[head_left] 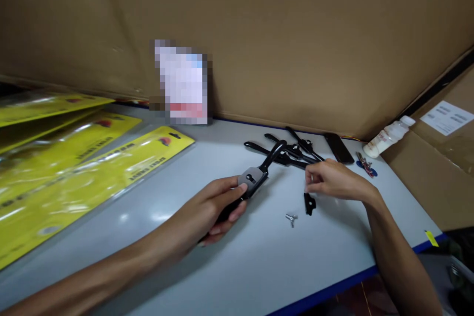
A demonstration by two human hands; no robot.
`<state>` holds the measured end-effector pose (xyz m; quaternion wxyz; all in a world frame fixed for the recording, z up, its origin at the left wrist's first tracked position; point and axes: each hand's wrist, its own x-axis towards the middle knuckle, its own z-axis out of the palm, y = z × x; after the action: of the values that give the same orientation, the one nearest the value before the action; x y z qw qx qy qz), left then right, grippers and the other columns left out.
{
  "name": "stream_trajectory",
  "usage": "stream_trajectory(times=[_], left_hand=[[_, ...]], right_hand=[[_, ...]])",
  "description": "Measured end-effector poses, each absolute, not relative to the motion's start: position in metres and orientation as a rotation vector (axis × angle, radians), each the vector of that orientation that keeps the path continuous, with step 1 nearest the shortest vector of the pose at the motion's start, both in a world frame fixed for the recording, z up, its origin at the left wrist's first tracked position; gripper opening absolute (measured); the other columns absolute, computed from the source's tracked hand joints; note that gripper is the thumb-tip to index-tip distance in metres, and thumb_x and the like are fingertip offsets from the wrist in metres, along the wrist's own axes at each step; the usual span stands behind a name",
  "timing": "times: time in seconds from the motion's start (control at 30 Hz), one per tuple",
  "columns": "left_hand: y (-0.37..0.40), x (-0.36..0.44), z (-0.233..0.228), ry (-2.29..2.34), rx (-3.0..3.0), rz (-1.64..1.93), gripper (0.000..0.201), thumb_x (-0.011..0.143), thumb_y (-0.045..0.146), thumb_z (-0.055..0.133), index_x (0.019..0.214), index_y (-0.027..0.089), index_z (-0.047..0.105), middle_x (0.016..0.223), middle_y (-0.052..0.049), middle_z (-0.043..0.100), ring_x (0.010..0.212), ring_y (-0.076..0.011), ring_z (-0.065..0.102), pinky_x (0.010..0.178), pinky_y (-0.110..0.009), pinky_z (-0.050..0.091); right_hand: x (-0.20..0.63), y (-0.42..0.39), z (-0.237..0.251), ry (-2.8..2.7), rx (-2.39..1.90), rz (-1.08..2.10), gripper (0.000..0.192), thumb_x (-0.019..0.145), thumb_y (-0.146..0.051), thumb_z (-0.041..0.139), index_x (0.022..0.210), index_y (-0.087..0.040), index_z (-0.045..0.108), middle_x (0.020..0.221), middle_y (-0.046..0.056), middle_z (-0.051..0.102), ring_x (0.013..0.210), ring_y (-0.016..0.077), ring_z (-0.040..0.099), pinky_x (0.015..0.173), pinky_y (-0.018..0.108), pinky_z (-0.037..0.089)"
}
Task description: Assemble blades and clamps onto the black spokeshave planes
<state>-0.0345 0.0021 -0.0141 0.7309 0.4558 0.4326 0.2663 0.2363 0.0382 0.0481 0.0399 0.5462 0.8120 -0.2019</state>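
Note:
A black spokeshave (274, 155) with a grey metal blade (247, 176) on its middle is gripped in my left hand (222, 202). The left thumb presses on the blade near its slot, and the far curved handle points up and right. My right hand (322, 181) is bent down, its fingertips pinched at the upper end of a small black cap plate (310, 204) just above the table. Left of that plate lie small silver screws (292, 218), apart from both hands. Several more black spokeshaves (294, 150) lie loosely together behind the hands.
Yellow blister packs (148, 158) are spread and stacked on the left of the grey table (237, 266). A black phone (338, 148), a small bundle of coloured wires (366, 164) and a white bottle (388, 137) sit at the right rear. Cardboard walls (296, 49) enclose the back and right.

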Motion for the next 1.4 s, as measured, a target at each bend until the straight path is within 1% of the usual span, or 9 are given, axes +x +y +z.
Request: stream_trajectory(times=[0.17, 0.4, 0.5, 0.6, 0.73, 0.8, 0.97, 1.07, 1.4], left_hand=[[0.001, -0.033, -0.011, 0.999, 0.997, 0.575, 0.038, 0.086, 0.057, 0.055, 0.075, 0.024, 0.041, 0.054, 0.009, 0.042, 0.036, -0.0048, 0.02, 0.03, -0.016, 0.016], [0.0, -0.033, -0.01, 0.935, 1.044, 0.565, 0.033, 0.088, 0.052, 0.054, 0.076, 0.024, 0.04, 0.055, 0.009, 0.045, 0.035, -0.0055, 0.024, 0.029, -0.016, 0.018], [0.0, -0.032, -0.01, 0.911, 1.061, 0.582, 0.031, 0.088, 0.05, 0.053, 0.077, 0.024, 0.041, 0.056, 0.008, 0.047, 0.035, -0.0054, 0.025, 0.029, -0.016, 0.019], [0.0, -0.032, -0.011, 0.906, 1.068, 0.585, 0.031, 0.09, 0.05, 0.05, 0.077, 0.024, 0.04, 0.057, 0.008, 0.048, 0.035, -0.0052, 0.026, 0.03, -0.016, 0.019], [0.002, -0.033, -0.014, 0.919, 1.117, 0.548, 0.034, 0.092, 0.053, 0.047, 0.076, 0.023, 0.042, 0.057, 0.007, 0.047, 0.035, -0.0051, 0.028, 0.03, -0.018, 0.019], [0.003, -0.033, -0.015, 0.928, 1.156, 0.51, 0.036, 0.092, 0.054, 0.046, 0.075, 0.023, 0.042, 0.056, 0.007, 0.046, 0.035, -0.0053, 0.029, 0.031, -0.018, 0.02], [0.003, -0.033, -0.012, 0.941, 1.225, 0.436, 0.039, 0.089, 0.061, 0.046, 0.078, 0.024, 0.041, 0.055, 0.008, 0.048, 0.036, -0.0058, 0.03, 0.029, -0.017, 0.022], [0.002, -0.032, -0.01, 0.934, 1.264, 0.406, 0.043, 0.087, 0.065, 0.046, 0.079, 0.024, 0.041, 0.054, 0.008, 0.05, 0.035, -0.0058, 0.03, 0.028, -0.017, 0.023], [0.003, -0.029, -0.011, 0.939, 1.335, 0.34, 0.052, 0.086, 0.071, 0.04, 0.068, 0.022, 0.045, 0.045, 0.007, 0.045, 0.032, -0.0061, 0.028, 0.028, -0.018, 0.024]], right_hand=[[0.23, 0.026, 0.048, 2.262, 1.608, -0.449, 0.029, 0.076, -0.047, 0.076, 0.072, -0.021, 0.064, 0.072, 0.003, 0.062, 0.072, 0.0192, 0.054, 0.057, 0.028, 0.029], [0.227, 0.03, 0.041, 2.384, 1.571, -0.565, 0.013, 0.078, -0.022, 0.072, 0.077, -0.021, 0.059, 0.074, 0.0, 0.06, 0.076, 0.0179, 0.054, 0.06, 0.027, 0.032], [0.229, 0.033, 0.045, 2.472, 1.545, -0.746, 0.008, 0.08, -0.013, 0.065, 0.08, -0.02, 0.06, 0.067, -0.003, 0.057, 0.063, 0.0129, 0.052, 0.057, 0.026, 0.033], [0.228, 0.031, 0.053, 2.538, 1.531, -1.078, 0.01, 0.088, -0.015, 0.057, 0.09, -0.019, 0.066, 0.066, -0.005, 0.056, 0.053, 0.0099, 0.053, 0.055, 0.025, 0.038], [0.221, 0.024, 0.06, 2.655, 1.559, -1.5, 0.018, 0.089, -0.026, 0.063, 0.104, -0.021, 0.07, 0.072, -0.003, 0.06, 0.059, 0.0111, 0.059, 0.057, 0.025, 0.044], [0.214, 0.021, 0.059, 2.743, 1.628, -1.578, 0.02, 0.086, -0.027, 0.069, 0.104, -0.02, 0.071, 0.074, -0.002, 0.062, 0.063, 0.0123, 0.06, 0.059, 0.025, 0.045], [0.193, 0.014, 0.046, 3.194, 1.532, -1.17, 0.015, 0.091, -0.018, 0.061, 0.097, -0.022, 0.074, 0.089, 0.003, 0.069, 0.083, 0.0168, 0.062, 0.074, 0.031, 0.047], [0.183, 0.01, 0.035, 3.37, 1.456, -0.928, 0.016, 0.092, -0.014, 0.061, 0.101, -0.022, 0.073, 0.087, 0.003, 0.07, 0.083, 0.0173, 0.06, 0.079, 0.034, 0.047], [0.166, 0.007, 0.016, 3.413, 1.368, -0.785, 0.018, 0.091, -0.007, 0.06, 0.091, -0.021, 0.071, 0.082, 0.0, 0.068, 0.081, 0.0168, 0.058, 0.077, 0.033, 0.044]])
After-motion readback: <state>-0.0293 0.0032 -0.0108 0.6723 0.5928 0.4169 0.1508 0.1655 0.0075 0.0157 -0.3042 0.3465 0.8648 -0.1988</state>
